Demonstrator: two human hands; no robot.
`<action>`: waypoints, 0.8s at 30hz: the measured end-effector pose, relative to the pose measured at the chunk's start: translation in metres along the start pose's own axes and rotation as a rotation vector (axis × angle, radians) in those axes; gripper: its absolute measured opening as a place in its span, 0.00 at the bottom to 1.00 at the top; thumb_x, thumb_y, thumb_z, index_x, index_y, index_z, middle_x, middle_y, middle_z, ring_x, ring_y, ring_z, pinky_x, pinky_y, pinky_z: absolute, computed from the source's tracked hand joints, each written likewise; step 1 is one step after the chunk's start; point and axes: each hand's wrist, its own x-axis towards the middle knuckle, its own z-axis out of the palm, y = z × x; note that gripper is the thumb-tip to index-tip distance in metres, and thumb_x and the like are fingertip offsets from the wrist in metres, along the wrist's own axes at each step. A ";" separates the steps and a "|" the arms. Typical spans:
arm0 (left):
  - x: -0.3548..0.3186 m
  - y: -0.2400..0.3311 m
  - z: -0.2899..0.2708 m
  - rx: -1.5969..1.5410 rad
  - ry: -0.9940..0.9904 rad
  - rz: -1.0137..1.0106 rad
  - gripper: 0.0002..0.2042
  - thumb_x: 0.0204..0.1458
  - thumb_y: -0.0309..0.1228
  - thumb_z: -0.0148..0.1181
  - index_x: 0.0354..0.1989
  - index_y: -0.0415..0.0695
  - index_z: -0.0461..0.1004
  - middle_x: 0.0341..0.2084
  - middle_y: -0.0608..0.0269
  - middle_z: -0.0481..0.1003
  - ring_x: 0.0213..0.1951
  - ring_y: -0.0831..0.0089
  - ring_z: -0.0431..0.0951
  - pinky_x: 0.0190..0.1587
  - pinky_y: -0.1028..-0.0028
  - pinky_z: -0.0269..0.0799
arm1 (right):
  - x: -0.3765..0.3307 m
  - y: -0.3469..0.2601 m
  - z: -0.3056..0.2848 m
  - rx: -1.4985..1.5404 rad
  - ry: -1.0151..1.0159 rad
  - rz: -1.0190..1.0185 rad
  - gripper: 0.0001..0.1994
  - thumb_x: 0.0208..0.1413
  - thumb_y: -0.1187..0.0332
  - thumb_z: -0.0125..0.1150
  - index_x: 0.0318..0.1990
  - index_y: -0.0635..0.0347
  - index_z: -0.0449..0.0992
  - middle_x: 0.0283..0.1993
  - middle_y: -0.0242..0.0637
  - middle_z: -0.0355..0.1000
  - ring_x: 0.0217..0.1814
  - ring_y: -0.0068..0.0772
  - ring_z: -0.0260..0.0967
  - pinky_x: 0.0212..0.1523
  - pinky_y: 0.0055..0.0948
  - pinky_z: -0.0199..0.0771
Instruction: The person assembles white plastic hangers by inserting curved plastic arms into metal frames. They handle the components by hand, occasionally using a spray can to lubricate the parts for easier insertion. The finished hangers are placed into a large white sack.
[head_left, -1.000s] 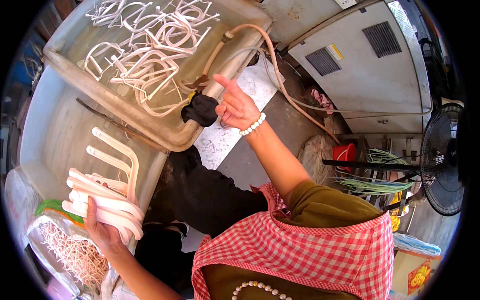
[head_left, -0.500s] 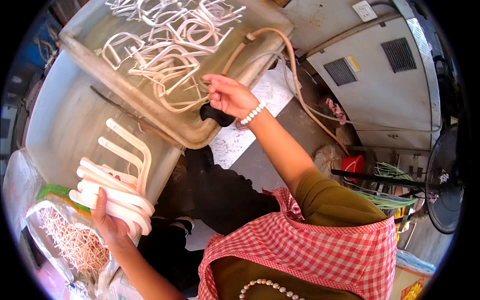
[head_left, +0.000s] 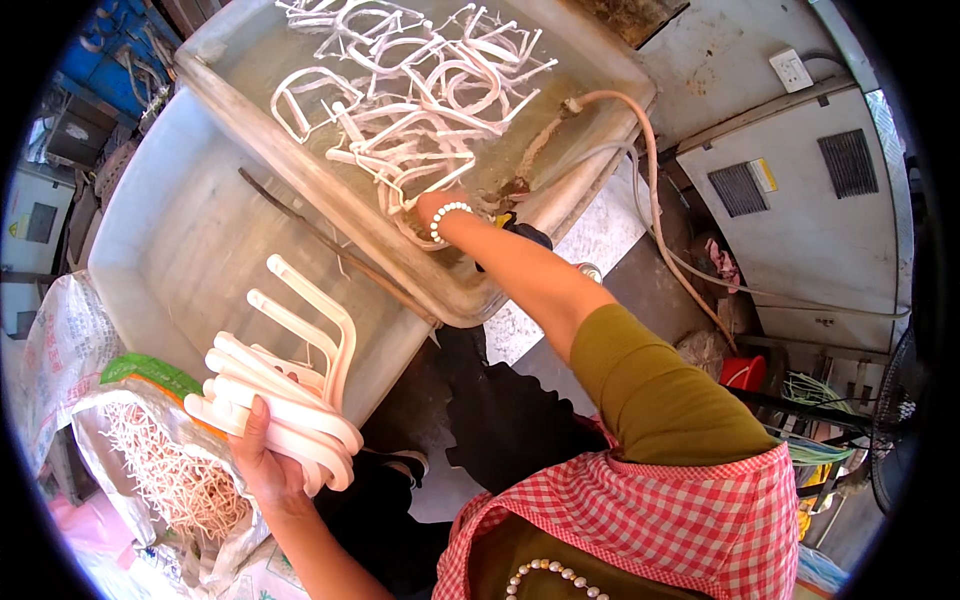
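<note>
My left hand (head_left: pixel 272 462) is closed around a bundle of thick, pale pinkish-white bent plastic bars (head_left: pixel 290 405), stacked side by side with several ends sticking up toward the far side. My right hand (head_left: pixel 432 208), with a beaded bracelet at its wrist, reaches over the near rim of a water-filled tub (head_left: pixel 320 215). Its fingers are hidden down among the loose bent plastic bars (head_left: pixel 430 90), which lie tangled in the water. Whether those fingers grip anything does not show.
Left of the tub stands a larger pale bin (head_left: pixel 150 260) with a thin rod (head_left: pixel 330 245) across it. A bag of thin plastic scraps (head_left: pixel 170 470) sits at lower left. A hose (head_left: pixel 650 200) runs from the tub to the floor, beside a grey cabinet (head_left: pixel 800 210). A fan (head_left: pixel 895 420) stands right.
My right hand has gone from above the tub's near corner down into the water among the loose bars. My left hand still holds its bundle. The whole view has shifted.
</note>
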 end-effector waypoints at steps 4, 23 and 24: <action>-0.001 0.001 -0.006 0.018 -0.036 -0.017 0.30 0.51 0.28 0.60 0.61 0.35 0.56 0.52 0.48 0.68 0.53 0.55 0.70 0.59 0.60 0.64 | -0.045 0.000 -0.090 -0.002 -0.040 -0.149 0.28 0.52 0.40 0.52 0.44 0.56 0.79 0.49 0.49 0.73 0.56 0.46 0.68 0.59 0.48 0.60; -0.009 -0.003 -0.005 -0.057 -0.019 -0.067 0.25 0.55 0.29 0.56 0.60 0.35 0.59 0.53 0.47 0.68 0.55 0.59 0.69 0.60 0.60 0.62 | -0.237 0.251 0.088 0.485 0.589 -0.041 0.54 0.30 0.57 0.79 0.65 0.62 0.50 0.63 0.55 0.57 0.68 0.51 0.52 0.65 0.39 0.55; -0.010 -0.002 -0.001 -0.068 -0.048 -0.062 0.25 0.54 0.28 0.56 0.60 0.35 0.59 0.53 0.47 0.68 0.54 0.58 0.70 0.60 0.60 0.63 | -0.230 0.249 0.096 0.582 0.617 0.024 0.52 0.30 0.58 0.79 0.64 0.62 0.53 0.60 0.53 0.60 0.65 0.49 0.56 0.63 0.38 0.58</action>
